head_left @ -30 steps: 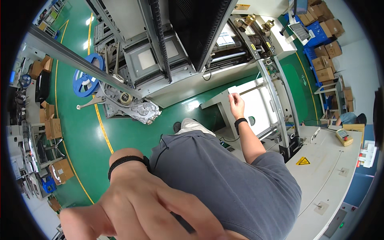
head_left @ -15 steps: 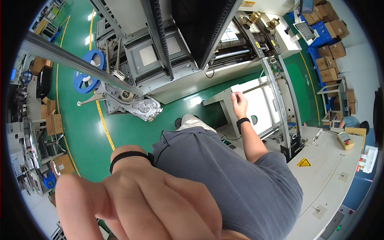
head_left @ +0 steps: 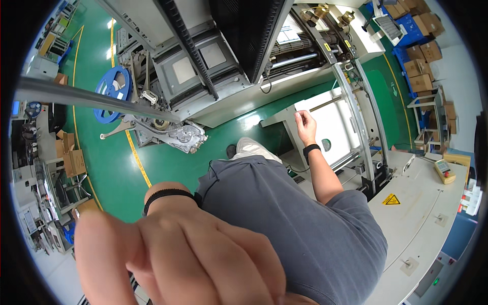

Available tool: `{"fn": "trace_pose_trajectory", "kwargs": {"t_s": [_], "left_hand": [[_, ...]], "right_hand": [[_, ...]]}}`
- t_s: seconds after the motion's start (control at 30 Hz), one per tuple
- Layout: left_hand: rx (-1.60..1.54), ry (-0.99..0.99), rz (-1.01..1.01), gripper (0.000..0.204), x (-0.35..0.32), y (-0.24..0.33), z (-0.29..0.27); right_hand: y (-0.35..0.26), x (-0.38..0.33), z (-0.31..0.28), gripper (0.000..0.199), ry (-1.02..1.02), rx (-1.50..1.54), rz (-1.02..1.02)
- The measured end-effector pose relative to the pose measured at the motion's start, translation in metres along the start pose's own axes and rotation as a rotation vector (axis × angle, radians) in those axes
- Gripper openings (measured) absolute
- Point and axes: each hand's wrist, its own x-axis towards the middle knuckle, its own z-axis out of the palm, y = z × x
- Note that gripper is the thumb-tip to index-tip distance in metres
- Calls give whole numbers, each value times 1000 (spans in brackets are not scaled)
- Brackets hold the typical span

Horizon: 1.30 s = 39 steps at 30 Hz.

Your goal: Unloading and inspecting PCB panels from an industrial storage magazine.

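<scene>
Curled more tightly than one second ago are the fingers of your left hand (head_left: 185,249), and the view has shifted slightly. Because this hand fills the lower-left foreground, it may hide something from your sight. If your right forearm (head_left: 325,175) swings outward, it may strike the metal rail (head_left: 358,119). That arm reaches forward, elbow bent; your right hand (head_left: 306,128) keeps its fingertips narrow, beside the white panel (head_left: 336,122). Whether either hand holds something, I cannot tell.
</scene>
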Motion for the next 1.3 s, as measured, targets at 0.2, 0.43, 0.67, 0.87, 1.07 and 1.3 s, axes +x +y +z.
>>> {"fn": "trace_pose_trajectory", "kwargs": {"t_s": [0.2,0.43,0.67,0.87,1.07,1.3], "left_hand": [[75,10,76,24,15,-45,-69],[76,455,-337,42,-6,-108,-159],[346,429,-991,35,15,-140,-203],[330,542,-1078,27,47,-174,-231],[300,611,-1117,17,48,-190,-250],[393,593,-1176,10,44,-187,-265]], "right_hand": [[-1,-2,-5,16,3,27,46],[-9,2,-13,9,46,61,38],[-14,12,-25,6,-31,77,36],[-3,16,-26,5,-136,3,24],[2,19,-29,9,-207,62,-6],[2,30,-33,10,-261,100,4]]}}
